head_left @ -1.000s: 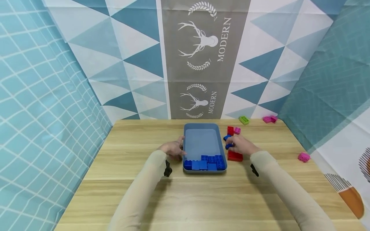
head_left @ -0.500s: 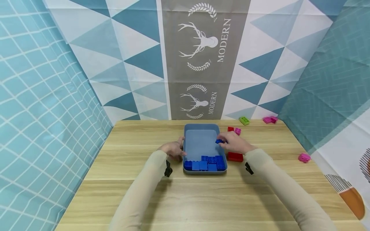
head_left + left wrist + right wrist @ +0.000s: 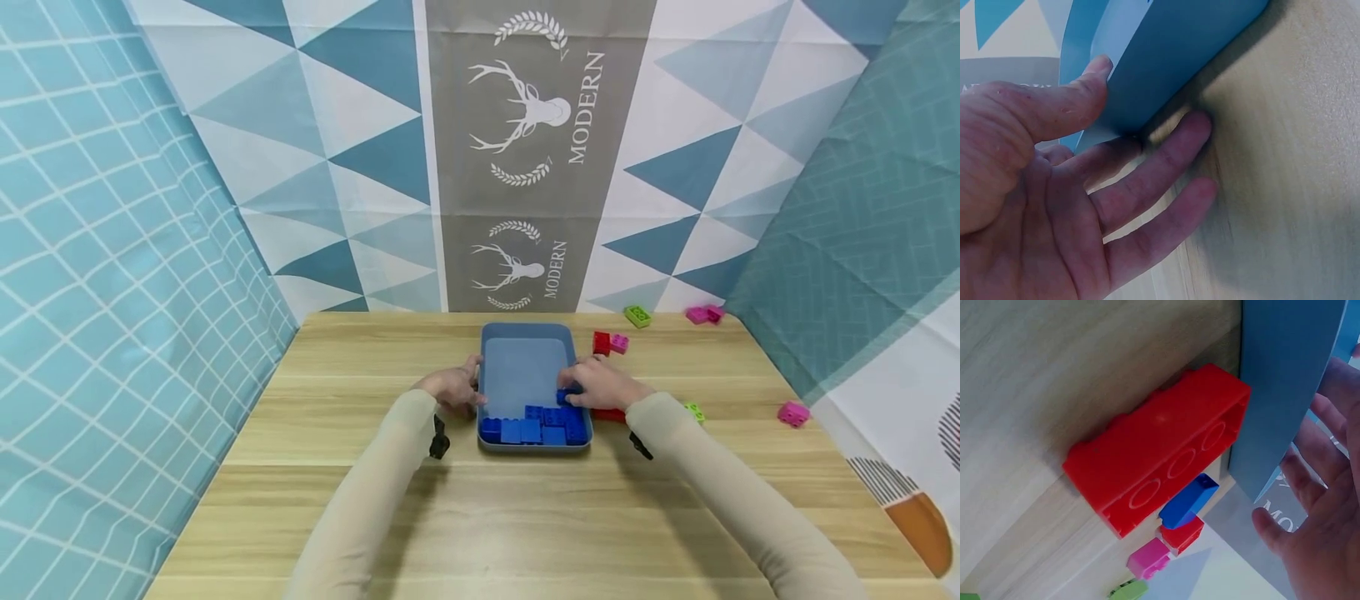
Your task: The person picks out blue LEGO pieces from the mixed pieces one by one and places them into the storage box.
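The right hand (image 3: 607,385) pinches a blue brick (image 3: 563,397) inside the blue-grey tray (image 3: 525,362), near its right wall and just behind the packed bricks. Several blue bricks (image 3: 531,431) fill the tray's front end. In the right wrist view the tray wall hides the held brick from sight. The left hand (image 3: 452,387) steadies the tray's left side. Up close in the left wrist view, its thumb (image 3: 1075,109) lies at the rim, while the other fingers extend loosely along the outer wall and the tabletop.
Right of the tray lies a large red brick (image 3: 1160,447), with a blue brick (image 3: 1188,500), a smaller red brick (image 3: 602,342) and a pink brick (image 3: 619,343) beyond it. Green bricks (image 3: 637,316) and more pink bricks (image 3: 793,414) are scattered farther right on the wooden table (image 3: 480,517).
The right hand has carried the blue brick from the table beside the tray, over the right rim and forward toward the packed bricks. The left hand stays at the tray's left side.
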{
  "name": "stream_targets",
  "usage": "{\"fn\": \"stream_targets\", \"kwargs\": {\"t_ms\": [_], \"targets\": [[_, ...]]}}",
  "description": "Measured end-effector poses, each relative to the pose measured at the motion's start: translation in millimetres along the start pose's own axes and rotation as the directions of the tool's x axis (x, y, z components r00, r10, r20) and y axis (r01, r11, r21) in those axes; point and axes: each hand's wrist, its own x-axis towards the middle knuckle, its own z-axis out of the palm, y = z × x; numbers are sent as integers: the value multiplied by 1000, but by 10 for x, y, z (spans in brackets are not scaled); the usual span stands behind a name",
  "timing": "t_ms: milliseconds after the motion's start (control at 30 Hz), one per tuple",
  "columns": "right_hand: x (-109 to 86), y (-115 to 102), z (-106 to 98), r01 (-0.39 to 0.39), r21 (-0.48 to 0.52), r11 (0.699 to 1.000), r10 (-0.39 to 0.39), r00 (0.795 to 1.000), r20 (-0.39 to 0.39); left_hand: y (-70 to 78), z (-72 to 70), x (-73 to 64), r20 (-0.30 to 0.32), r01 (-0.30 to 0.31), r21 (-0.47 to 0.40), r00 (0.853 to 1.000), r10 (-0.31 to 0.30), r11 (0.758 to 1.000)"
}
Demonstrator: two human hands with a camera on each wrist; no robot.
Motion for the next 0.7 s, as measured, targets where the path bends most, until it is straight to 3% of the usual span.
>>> {"fn": "stream_targets", "kwargs": {"t_ms": [433,700], "targets": [[-45,-54,-40,-37,8,999,36,996,86,-4,-17,-7,-3,14,15,1000,-14,1000],[-57,-67,-19,-37,7,999,36,996,83,16,1,5,2,13,29,1000,-13,1000]]}}
